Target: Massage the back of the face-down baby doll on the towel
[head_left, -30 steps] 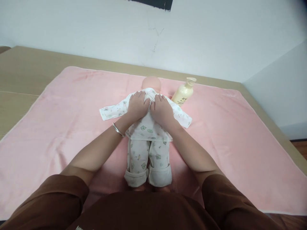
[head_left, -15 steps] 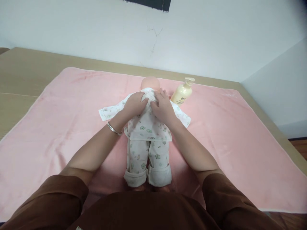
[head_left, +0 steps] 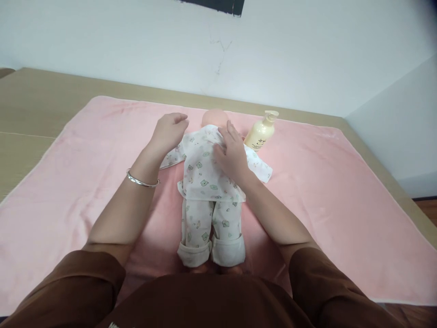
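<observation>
Doll lies mid-blanket, cuffed pants at 6 o'clock, head at 12. Right hand: open, laid on the top at 1 o'clock, not gripping. Left hand: released, fingers loosely bent (nothing visible in it), over the sleeve at 11. Pump bottle just beyond the other sleeve, 1 o'clock. Table edge, then wall behind.
</observation>
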Demonstrator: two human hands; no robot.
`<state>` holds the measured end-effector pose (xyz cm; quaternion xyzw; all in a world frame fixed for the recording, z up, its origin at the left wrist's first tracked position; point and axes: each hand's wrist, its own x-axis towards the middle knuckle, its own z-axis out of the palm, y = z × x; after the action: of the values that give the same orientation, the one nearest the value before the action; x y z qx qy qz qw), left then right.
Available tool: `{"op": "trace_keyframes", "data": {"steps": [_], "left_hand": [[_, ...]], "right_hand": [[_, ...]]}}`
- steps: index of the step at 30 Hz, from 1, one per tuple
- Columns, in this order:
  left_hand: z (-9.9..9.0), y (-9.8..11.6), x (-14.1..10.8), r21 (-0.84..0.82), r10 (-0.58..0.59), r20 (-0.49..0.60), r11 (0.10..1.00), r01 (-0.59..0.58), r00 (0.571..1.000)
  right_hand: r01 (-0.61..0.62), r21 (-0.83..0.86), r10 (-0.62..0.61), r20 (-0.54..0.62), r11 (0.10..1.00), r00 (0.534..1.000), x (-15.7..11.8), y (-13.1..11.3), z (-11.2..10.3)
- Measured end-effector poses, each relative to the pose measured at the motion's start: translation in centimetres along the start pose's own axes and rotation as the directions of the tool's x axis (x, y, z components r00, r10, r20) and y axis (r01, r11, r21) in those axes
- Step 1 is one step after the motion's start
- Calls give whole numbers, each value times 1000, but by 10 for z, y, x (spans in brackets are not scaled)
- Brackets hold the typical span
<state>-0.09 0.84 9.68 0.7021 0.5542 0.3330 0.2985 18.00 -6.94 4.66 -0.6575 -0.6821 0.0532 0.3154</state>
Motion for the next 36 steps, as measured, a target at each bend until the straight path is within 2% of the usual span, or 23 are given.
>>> {"op": "trace_keyframes", "data": {"steps": [5,7,10,12,17,21,25,28,31,33,36], "left_hand": [[-8,-10,6,-73,3,-60,997,-7,998],[-9,-14,8,-90,8,-66,996,-14,998],[-8,-16,9,-101,20,-62,995,-26,998],[-6,-15,8,-101,22,-50,995,-27,998],[0,-9,7,-117,16,-48,993,-22,999],[10,-6,4,-204,15,-48,979,-25,999],[34,8,-11,-433,36,51,901,-10,998],[55,28,-20,-598,82,98,801,-7,992],[72,55,-15,-689,70,127,724,38,989],[82,74,-2,-681,53,229,723,121,972],[99,98,23,-595,80,344,789,152,935]], "right_hand": [[0,-80,10,129,997,992,-1,-1,3],[25,-60,-19,102,998,995,0,0,2],[70,-37,-70,-19,997,997,0,2,-1],[76,-48,-78,-40,996,996,1,4,0],[131,-69,-123,109,989,986,4,7,5],[248,-34,-247,26,968,969,6,12,10],[342,-29,-341,28,939,940,10,15,12],[352,-9,-352,-98,936,931,15,17,-10],[259,-28,-255,-310,965,916,18,23,-50],[152,-57,-162,-387,987,908,20,34,-77],[-4,-77,-26,-389,997,921,27,57,-99]]}}
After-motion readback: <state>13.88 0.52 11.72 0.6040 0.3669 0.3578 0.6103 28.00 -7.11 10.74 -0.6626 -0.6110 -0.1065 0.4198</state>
